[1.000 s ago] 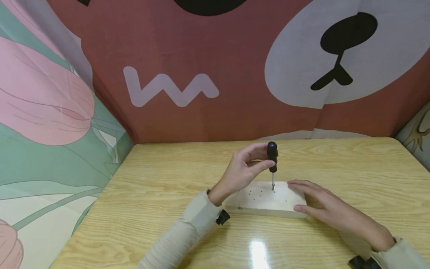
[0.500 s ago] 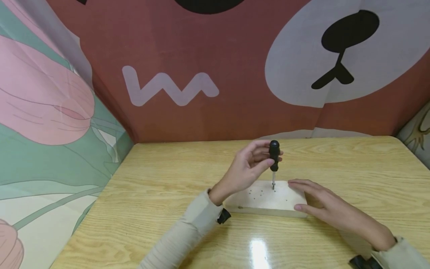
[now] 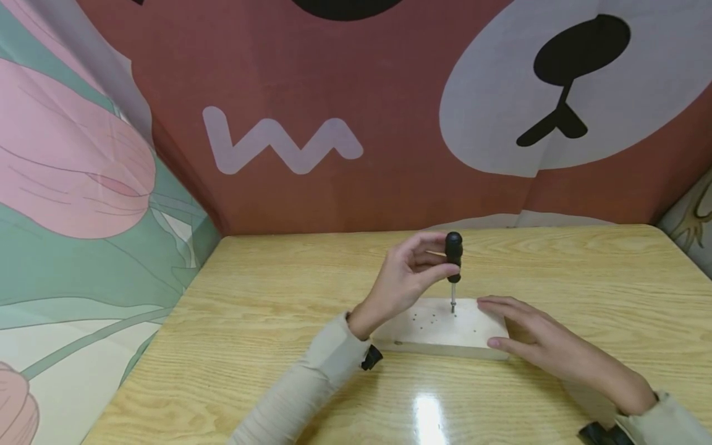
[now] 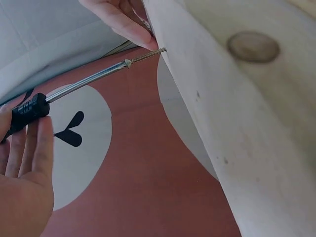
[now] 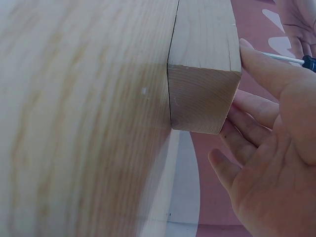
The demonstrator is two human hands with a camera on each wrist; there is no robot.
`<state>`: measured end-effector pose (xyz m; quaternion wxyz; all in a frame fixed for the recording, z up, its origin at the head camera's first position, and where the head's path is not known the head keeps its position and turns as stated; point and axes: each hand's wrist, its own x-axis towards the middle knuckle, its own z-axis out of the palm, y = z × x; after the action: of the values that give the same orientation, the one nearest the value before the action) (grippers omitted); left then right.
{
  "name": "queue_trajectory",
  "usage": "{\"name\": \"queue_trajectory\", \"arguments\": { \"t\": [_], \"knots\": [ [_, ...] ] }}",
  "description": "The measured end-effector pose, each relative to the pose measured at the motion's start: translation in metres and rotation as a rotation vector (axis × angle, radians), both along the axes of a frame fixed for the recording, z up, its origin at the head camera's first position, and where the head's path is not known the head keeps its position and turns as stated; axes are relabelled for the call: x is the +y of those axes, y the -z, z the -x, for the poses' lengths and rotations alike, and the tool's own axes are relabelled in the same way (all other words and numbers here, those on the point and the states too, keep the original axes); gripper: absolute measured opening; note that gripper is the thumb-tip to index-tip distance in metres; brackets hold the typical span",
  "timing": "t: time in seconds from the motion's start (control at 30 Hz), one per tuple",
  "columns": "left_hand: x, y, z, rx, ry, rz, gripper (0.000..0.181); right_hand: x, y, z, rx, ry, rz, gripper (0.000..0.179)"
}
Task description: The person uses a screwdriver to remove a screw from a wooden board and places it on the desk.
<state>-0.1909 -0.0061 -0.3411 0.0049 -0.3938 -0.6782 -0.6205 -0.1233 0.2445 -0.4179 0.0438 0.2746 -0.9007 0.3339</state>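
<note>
My left hand (image 3: 397, 281) is gripping the black handle of an upright screwdriver (image 3: 453, 250) between thumb and bent fingers. Its metal tip is meeting the head of a screw (image 4: 147, 56), which is standing in the top of a pale wooden block (image 3: 439, 334), much of its thread showing. My right hand (image 3: 542, 340) is lying fairly open, thumb and fingers spread and touching the block's right end. Small dark marks are dotting the block's top, and the block is resting on a wood-grain counter (image 3: 267, 290) before a reddish cartoon-printed backdrop (image 3: 389, 68).
</note>
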Motion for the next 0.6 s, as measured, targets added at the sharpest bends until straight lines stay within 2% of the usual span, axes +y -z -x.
{"name": "queue_trajectory", "arguments": {
  "t": [0.2, 0.3, 0.5, 0.6],
  "knots": [
    [0.0012, 0.0014, 0.0005, 0.087, -0.023, 0.053, 0.039, 0.0002, 0.0003, -0.0004, -0.005, -0.003, 0.011, 0.054],
    [0.0001, 0.0009, 0.0009, 0.111, 0.004, 0.085, 0.039, -0.0002, 0.0003, -0.0008, -0.004, -0.003, 0.018, 0.054],
    [-0.0033, 0.0000, 0.0024, 0.113, 0.084, 0.113, 0.040, -0.0009, 0.0004, -0.0005, 0.007, -0.016, 0.033, 0.054],
    [-0.0041, 0.0004, 0.0034, 0.125, 0.089, 0.108, 0.037, -0.0009, 0.0006, 0.0000, 0.030, -0.020, 0.025, 0.055]
  ]
}}
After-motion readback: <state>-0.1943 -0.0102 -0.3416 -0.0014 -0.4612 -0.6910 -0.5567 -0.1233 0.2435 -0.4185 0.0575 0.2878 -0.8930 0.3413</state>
